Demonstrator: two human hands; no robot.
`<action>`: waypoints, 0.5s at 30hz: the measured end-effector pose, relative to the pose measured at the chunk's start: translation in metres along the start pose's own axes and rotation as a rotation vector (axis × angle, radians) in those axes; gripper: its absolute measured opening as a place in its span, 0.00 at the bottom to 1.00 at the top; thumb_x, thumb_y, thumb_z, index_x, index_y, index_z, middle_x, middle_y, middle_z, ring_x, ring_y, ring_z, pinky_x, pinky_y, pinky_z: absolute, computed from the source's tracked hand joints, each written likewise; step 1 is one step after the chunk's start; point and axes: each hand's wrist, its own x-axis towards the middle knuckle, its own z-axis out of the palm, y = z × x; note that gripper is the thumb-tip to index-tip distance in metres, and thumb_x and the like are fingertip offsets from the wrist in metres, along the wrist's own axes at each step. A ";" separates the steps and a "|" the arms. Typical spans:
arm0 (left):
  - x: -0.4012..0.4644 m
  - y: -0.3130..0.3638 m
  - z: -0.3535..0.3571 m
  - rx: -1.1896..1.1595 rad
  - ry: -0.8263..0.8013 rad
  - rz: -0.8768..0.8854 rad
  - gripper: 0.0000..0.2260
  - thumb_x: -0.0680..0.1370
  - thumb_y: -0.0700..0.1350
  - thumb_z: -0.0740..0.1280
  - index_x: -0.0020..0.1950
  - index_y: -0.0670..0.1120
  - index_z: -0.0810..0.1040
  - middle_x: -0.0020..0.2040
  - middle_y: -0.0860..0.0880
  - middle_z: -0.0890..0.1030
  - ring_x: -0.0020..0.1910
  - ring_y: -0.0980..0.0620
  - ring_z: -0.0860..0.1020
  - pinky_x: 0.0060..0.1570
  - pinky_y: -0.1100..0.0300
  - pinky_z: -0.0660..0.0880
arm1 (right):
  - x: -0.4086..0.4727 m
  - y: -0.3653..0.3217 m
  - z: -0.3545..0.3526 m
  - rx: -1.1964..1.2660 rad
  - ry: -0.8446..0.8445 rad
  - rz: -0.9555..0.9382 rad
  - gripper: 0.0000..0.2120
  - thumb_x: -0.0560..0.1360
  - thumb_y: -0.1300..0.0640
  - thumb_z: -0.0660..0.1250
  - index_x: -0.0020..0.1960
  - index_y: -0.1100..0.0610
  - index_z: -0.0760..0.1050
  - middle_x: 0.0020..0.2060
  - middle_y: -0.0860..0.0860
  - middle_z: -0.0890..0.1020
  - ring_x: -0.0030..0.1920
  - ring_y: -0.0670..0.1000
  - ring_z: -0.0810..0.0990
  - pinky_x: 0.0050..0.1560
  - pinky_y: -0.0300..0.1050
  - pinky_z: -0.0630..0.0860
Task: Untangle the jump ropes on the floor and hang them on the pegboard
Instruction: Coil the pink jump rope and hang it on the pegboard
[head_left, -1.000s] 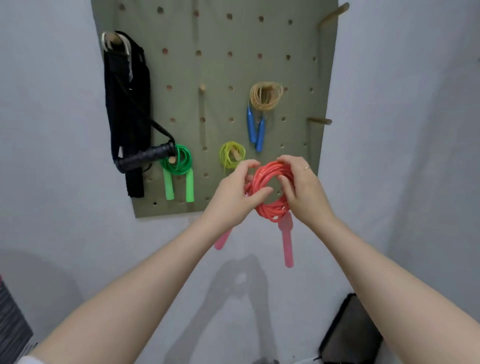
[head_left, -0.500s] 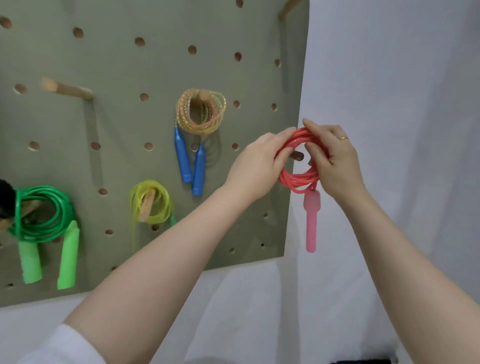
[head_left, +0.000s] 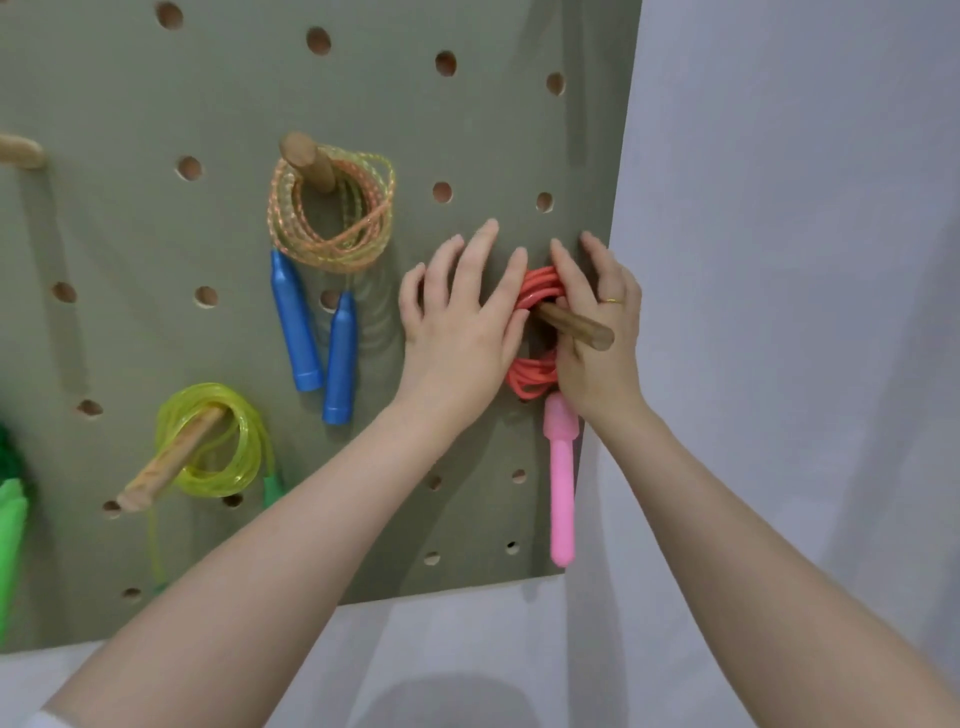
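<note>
A coiled red jump rope (head_left: 537, 291) is looped over a dark wooden peg (head_left: 576, 326) near the right edge of the olive pegboard (head_left: 441, 130). Its pink handle (head_left: 561, 483) hangs straight down below the coil. My left hand (head_left: 462, 322) lies flat against the board with straight fingers, its thumb side touching the coil's left. My right hand (head_left: 597, 332) presses the coil's right side with extended fingers; a ring shows on one finger. Part of the coil is hidden behind both hands.
Other ropes hang on pegs: an orange-yellow braided rope (head_left: 332, 213) with blue handles (head_left: 317, 332), a clear yellow rope (head_left: 218, 441), and a green one (head_left: 10, 499) at the left edge. A bare peg (head_left: 18, 150) sticks out upper left. A grey wall (head_left: 779, 260) lies right.
I have moved closer to the board. The red coil has slid over the peg, back toward the board, and both hands went from pinching it to pressing it with straight fingers.
</note>
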 end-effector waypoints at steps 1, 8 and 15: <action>0.000 0.000 0.000 0.049 -0.035 -0.013 0.19 0.77 0.50 0.56 0.67 0.47 0.73 0.69 0.42 0.71 0.66 0.39 0.69 0.63 0.42 0.64 | 0.001 0.000 -0.001 -0.026 -0.020 -0.003 0.28 0.75 0.47 0.46 0.72 0.52 0.64 0.73 0.57 0.62 0.71 0.60 0.59 0.72 0.50 0.55; -0.020 0.000 -0.035 -0.233 -0.343 -0.107 0.30 0.79 0.57 0.52 0.77 0.48 0.47 0.78 0.48 0.48 0.77 0.47 0.47 0.73 0.51 0.45 | -0.030 -0.011 -0.026 0.055 0.003 0.035 0.31 0.77 0.51 0.51 0.76 0.62 0.49 0.76 0.58 0.51 0.75 0.48 0.49 0.75 0.43 0.46; -0.086 -0.025 -0.113 -0.335 -0.384 0.018 0.26 0.74 0.51 0.57 0.69 0.42 0.68 0.72 0.41 0.65 0.67 0.39 0.68 0.61 0.46 0.70 | -0.122 -0.086 -0.026 0.266 0.263 0.102 0.24 0.74 0.62 0.57 0.70 0.64 0.62 0.69 0.54 0.60 0.70 0.45 0.57 0.72 0.38 0.53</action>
